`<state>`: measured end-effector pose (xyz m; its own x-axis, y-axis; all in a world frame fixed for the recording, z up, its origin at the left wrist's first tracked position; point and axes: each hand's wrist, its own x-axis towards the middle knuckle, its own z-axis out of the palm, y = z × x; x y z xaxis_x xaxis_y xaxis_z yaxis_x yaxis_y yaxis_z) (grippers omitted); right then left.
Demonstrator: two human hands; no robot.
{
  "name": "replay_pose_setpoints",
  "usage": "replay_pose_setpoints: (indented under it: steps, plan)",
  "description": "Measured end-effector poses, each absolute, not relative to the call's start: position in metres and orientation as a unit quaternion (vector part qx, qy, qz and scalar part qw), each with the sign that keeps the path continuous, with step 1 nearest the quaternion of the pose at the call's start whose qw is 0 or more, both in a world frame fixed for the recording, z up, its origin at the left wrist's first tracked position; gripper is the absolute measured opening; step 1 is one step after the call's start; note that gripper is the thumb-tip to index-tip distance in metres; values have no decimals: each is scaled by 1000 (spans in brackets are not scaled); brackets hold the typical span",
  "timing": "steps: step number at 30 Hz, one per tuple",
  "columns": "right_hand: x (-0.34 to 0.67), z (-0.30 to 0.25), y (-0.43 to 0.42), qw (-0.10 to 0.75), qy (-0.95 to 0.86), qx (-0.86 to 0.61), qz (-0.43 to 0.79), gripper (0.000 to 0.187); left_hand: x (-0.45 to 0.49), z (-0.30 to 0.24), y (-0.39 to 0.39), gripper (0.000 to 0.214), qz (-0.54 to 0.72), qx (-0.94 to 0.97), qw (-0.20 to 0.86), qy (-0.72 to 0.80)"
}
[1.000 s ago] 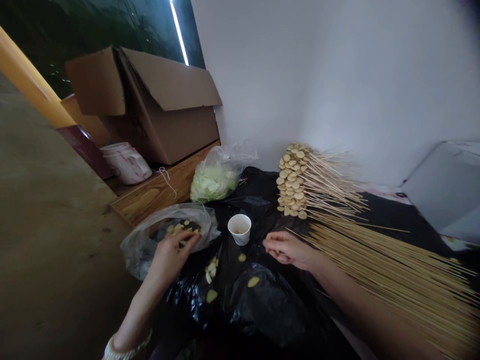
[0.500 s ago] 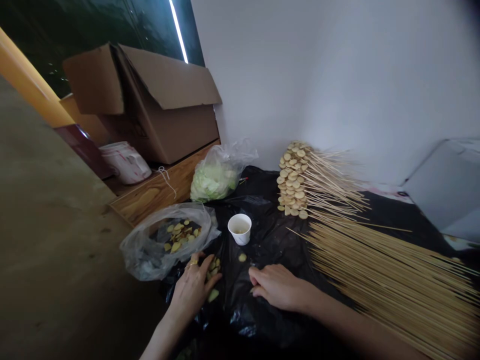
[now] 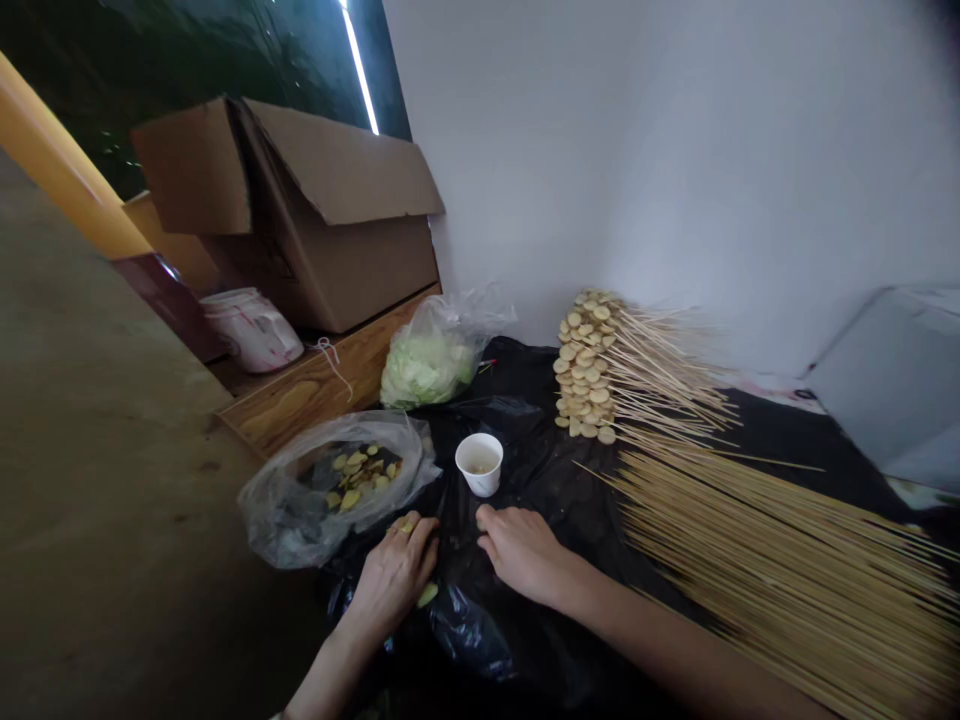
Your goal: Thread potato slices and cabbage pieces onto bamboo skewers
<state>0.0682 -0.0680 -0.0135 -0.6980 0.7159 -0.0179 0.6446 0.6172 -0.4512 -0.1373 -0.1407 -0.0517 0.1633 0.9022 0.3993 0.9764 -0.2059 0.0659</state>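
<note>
Crinkled black plastic sheet (image 3: 555, 490) beneath round white cup (image 3: 480, 478), left hand (image 3: 397, 562) curled front-left of cup, right hand (image 3: 519, 548) curled just before it, both grips indiscernible, yellowish oval slice (image 3: 427, 595) front-left of cup.

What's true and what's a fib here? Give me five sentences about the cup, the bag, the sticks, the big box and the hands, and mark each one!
1. The white paper cup stands upright. True.
2. The right hand is wrapped around the cup. False: it is on the cup's near side, with no fingers around it.
3. The open clear plastic bag has potato slices in it. True.
4. The bare bamboo skewers lie on the left hand's side. False: they lie on the right hand's side.
5. The cardboard box is closed flat. False: its flaps are open.
</note>
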Motion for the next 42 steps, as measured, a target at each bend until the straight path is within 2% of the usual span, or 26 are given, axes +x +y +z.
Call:
replay_pose_setpoints:
  steps: [3, 7, 12, 15, 17, 20, 23, 27, 31, 34, 36, 39, 41, 42]
  plan:
    - [60, -12, -70, 24, -915, -381, 131, 23, -140, -58, -138, 17, -185, -754, 113, -621]
    - [58, -7, -70, 6, -928, -356, 110, 32, -140, -59, -136, 18, -209, -727, 38, -653]
    - [59, -14, -70, 0, -933, -348, 93, 36, -134, -40, -138, 24, -403, -584, -176, -682]
    - [62, -20, -70, 49, -921, -366, 123, 27, -130, -21, -144, 33, -544, -397, -362, -645]
    - [67, -20, -69, 135, -886, -380, 229, 20, -129, -11, -151, 34, -582, -302, -463, -596]
    - [80, -15, -68, 212, -736, -360, 533, 18, -131, -6, -164, 36, -547, -282, -523, -589]
    - [92, -11, -67, 173, -512, -296, 787, 16, -131, -12, -174, 35, -427, -405, -450, -671]
    - [95, -12, -70, 154, -368, -243, 884, 35, -128, -23, -179, 23, -261, -562, -298, -726]
    - [84, -17, -75, 163, -414, -232, 865, 39, -129, -25, -180, 17, -233, -615, -286, -697]
    - [80, -8, -75, 167, -485, -272, 814, 33, -130, -12, -184, 27, -338, -543, -376, -670]
    - [78, 8, -76, 202, -573, -307, 732, 30, -127, 2, -185, 28, -467, -404, -489, -616]
    - [70, 42, -83, 311, -737, -327, 503, 24, -114, 19, -183, 19, -612, -158, -623, -462]
    - [58, 59, -93, 362, -782, -305, 406, 21, -101, 22, -179, 4, -624, -48, -659, -417]
    - [50, 63, -99, 374, -798, -290, 374, 20, -94, 21, -177, 5, -615, -31, -663, -426]
